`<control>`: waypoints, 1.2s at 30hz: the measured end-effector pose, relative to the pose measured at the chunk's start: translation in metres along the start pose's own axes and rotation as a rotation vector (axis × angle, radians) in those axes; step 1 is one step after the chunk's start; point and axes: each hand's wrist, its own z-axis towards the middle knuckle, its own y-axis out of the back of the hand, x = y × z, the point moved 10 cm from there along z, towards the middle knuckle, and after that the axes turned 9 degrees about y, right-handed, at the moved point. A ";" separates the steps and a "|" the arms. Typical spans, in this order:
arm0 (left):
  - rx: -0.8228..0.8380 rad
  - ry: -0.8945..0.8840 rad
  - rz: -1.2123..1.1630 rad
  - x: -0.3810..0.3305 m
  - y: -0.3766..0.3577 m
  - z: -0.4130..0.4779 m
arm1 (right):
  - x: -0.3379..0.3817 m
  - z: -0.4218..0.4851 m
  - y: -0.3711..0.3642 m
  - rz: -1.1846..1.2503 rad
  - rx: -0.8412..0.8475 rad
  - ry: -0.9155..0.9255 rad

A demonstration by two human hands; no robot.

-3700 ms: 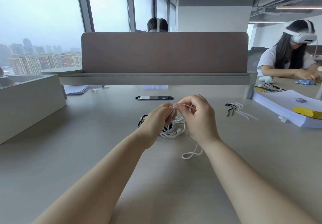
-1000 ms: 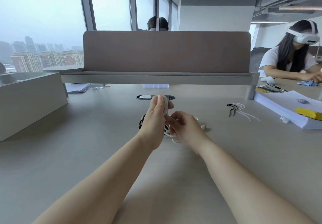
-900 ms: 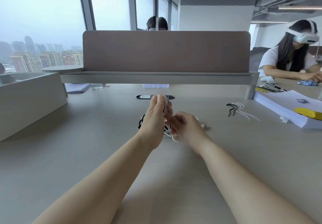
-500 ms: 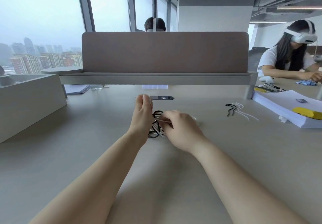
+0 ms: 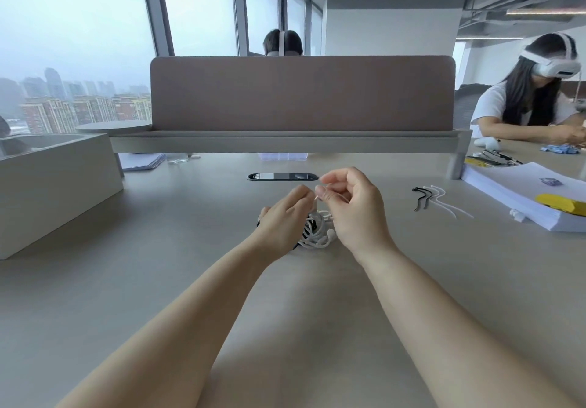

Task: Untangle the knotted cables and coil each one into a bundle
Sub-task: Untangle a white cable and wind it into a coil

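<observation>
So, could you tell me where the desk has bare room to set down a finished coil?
Bare desk stretches between the grey box and the cable tangle, and again nearer you from the cable ties. It is crowded at the tangle itself and at far right, around the ties and the paper stack.

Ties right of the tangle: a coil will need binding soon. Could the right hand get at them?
Probably yes: only bare desk lies between the right hand and the ties, though it pinches the white cable.

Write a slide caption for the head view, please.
Left hand and right hand pick at a tangle of white and black cables on the desk.
</observation>
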 end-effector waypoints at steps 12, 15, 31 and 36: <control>0.072 -0.073 -0.223 -0.014 -0.009 -0.005 | -0.009 0.002 0.013 0.075 -0.043 -0.036; -0.040 -0.031 -0.228 -0.007 0.007 -0.001 | -0.013 0.000 0.011 0.026 -0.015 -0.065; -0.199 -0.004 -0.413 0.000 0.028 0.000 | -0.025 -0.023 -0.041 -0.288 0.379 -0.071; -0.202 -0.067 -0.399 -0.010 0.023 -0.007 | -0.022 -0.023 -0.044 -0.389 0.398 -0.014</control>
